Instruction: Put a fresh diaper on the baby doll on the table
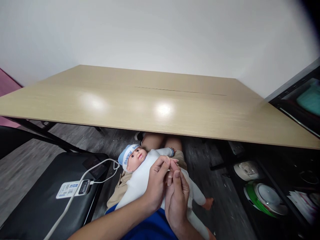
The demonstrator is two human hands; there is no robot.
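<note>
Down at the bottom edge, blue clothing (150, 228) across the lap, two bare forearms coming in over it. Left hand (156, 185) laid over the middle of the baby doll (140, 176), fingers curled and pinching at the white suit near the chest. Right hand (177, 200) pressed close beside it, touching it, fingers (176, 175) pointing up and gripping the same patch of white cloth at the doll's front. Doll lying on its back across the lap, head up and to the left, face turned upward, legs trailing off to the lower right, one bare foot (208, 203) poking out. White-and-blue cap (127, 155) on the head, blue lettering along the band. One sleeved arm (163, 151) stretched out to the right, just above the hands.

Off to the left, a black chair seat (37, 203) with a power bank (72, 189) lying flat on it, white cable (97, 166) plugged in and looping toward the doll's head. Grey wood-pattern floor (30, 166) beneath.

Right side, low dark shelving: a white cooker-like appliance (246, 170), and just nearer a round green-and-white lid (266, 198).

Farther out, the pale wooden counter (160, 100), wide, lights glinting off its top. Behind it, a plain white wall (160, 33).
</note>
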